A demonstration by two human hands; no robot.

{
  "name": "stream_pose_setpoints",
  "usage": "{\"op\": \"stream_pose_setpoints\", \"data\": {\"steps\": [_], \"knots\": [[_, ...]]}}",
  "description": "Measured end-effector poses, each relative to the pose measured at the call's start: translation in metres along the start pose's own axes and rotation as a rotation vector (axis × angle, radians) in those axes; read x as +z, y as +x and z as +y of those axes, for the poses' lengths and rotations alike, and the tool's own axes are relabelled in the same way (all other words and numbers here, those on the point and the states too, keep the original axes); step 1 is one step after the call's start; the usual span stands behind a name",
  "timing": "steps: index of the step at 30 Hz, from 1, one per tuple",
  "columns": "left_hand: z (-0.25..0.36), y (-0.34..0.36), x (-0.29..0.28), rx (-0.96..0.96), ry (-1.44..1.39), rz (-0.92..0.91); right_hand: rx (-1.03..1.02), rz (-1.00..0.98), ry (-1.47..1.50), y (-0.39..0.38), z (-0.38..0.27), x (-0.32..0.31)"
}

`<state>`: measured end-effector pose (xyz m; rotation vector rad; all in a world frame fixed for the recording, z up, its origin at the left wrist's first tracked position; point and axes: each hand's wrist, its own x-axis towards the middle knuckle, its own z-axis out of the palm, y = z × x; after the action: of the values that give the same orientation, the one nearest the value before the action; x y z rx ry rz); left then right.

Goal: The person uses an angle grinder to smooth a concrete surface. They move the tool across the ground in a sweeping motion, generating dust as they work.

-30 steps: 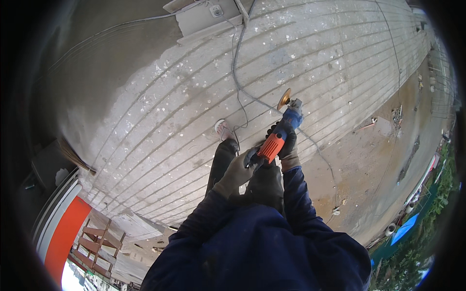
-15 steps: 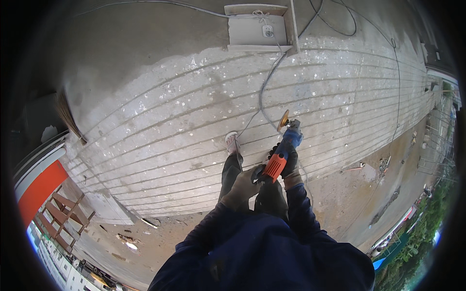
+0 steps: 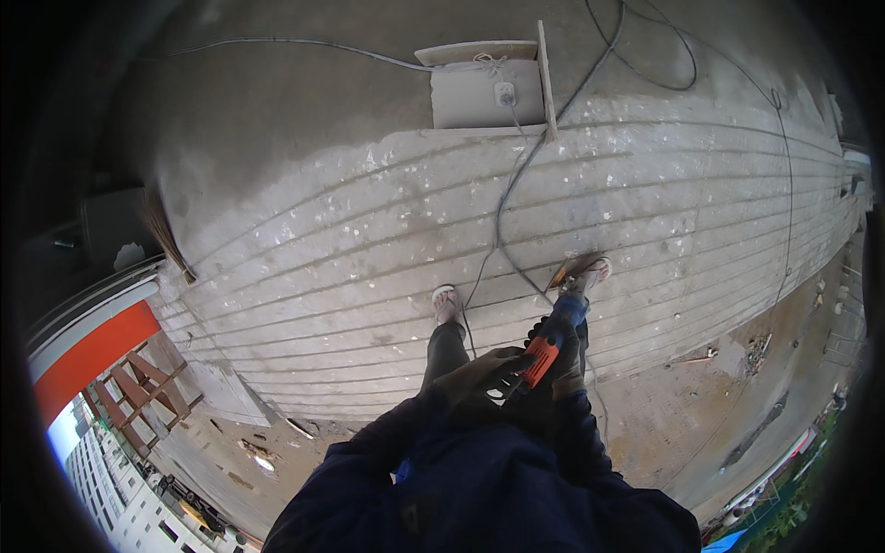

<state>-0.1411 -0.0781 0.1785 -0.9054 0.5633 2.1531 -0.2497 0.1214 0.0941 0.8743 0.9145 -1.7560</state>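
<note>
An angle grinder (image 3: 544,355) with an orange rear housing and a blue front is held in front of my body, its head pointing away from me. My right hand (image 3: 568,358), in a dark-fingered glove, wraps around its body. At the rear end, my left hand (image 3: 487,373), gloved too, is closed on the orange housing; part of its grip is hidden. The brownish disc (image 3: 557,276) at the tool's head lies in front of my right foot (image 3: 592,275) in the view, partly blurred. My left foot (image 3: 445,300) stands on the grooved concrete.
Grey cables (image 3: 499,217) run across the grooved concrete slope (image 3: 369,258) toward a socket (image 3: 504,93) in a board-sided box (image 3: 442,101). A broom (image 3: 169,235) lies at left, near an orange-and-white panel (image 3: 101,355) and a wooden frame (image 3: 138,396). Rubble (image 3: 758,350) sits at right.
My right foot has come into sight ahead, beside the grinder's head. The surroundings have shifted lower in the picture. Both hands stay on the grinder, which now sits slightly lower and further right.
</note>
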Motion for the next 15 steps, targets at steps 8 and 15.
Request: {"op": "stream_pose_setpoints", "data": {"steps": [8, 15], "knots": [[0.059, 0.14, 0.081, -0.067, -0.08, 0.065, 0.277, -0.182, -0.056, 0.064, -0.112, -0.063], [0.104, 0.252, 0.155, -0.043, -0.242, 0.152, 0.338, -0.222, 0.185, 0.106, -0.229, -0.104]]}}
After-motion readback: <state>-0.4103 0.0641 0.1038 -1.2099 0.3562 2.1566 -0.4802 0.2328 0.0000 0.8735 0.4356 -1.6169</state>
